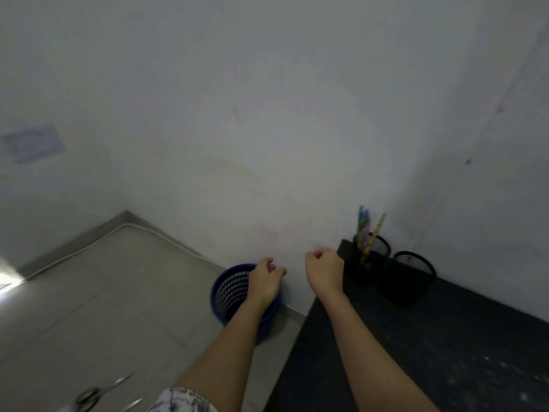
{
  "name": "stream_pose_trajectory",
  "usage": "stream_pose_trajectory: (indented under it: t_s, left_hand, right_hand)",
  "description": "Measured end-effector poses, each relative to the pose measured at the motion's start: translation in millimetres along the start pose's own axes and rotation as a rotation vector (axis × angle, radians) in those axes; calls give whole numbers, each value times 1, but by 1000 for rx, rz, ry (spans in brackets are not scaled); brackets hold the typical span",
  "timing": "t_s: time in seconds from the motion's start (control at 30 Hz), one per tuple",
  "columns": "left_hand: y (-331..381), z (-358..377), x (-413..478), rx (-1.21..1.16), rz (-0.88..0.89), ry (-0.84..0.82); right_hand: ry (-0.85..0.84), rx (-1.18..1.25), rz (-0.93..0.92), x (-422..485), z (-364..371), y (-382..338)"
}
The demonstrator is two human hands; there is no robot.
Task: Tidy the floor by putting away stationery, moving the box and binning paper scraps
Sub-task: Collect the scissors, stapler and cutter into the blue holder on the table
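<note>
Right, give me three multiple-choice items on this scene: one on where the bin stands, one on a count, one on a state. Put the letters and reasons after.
1. Where does the blue bin stand?
A. on a chair
B. on the floor, against the wall
C. on a shelf

2. How many black mesh holders stand on the counter?
A. one
B. two
C. four

3. How are the pencils placed?
A. lying flat on the floor
B. standing in a holder
C. inside the blue bin

Answers:
1. B: its base sits on the tiles at the foot of the wall.
2. B: one stands by the corner and a second is beside it.
3. B: they poke up out of the holder nearer the corner.
</note>
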State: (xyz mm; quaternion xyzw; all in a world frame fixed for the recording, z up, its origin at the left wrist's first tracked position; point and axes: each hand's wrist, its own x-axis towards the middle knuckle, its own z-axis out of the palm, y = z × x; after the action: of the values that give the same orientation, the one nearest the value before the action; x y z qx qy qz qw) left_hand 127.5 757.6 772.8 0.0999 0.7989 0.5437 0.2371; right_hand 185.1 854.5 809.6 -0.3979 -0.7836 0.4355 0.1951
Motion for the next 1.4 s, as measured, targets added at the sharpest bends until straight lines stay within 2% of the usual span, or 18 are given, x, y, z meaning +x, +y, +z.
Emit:
stream_pose_trajectory:
  t_s: [0.17, 0.27, 0.5, 0.67, 0.93, 1.03, 1.2, 1.4]
  left_hand:
    - [-63, -125, -59, 34, -64, 199]
    - [-110, -210, -101, 42, -139, 309]
    - [-214, -376, -185, 68, -317, 514]
    - [-275, -447, -211, 47, -429, 562]
    - [-354, -519, -184, 53, -557, 577]
    - [-392, -540, -165, 61, -599, 557]
    - [-480, -558, -115, 98, -604, 526]
    - [-667, -519, -21, 126, -551, 460]
  right_hand:
    - [-177, -54, -68, -87, 96, -37]
    - [-348, -65, -131, -156, 159, -68]
    - [-612, -92, -274, -287, 287, -122]
    - [-833, -167, -299, -343, 369, -135]
    - [-1038, -334, -353, -350, 503, -133]
    - [-1087, -390, -356, -342, 553, -115]
    - [-1068, -468, -290, -324, 645, -50]
    - [-1052, -543, -297, -302, 798, 109]
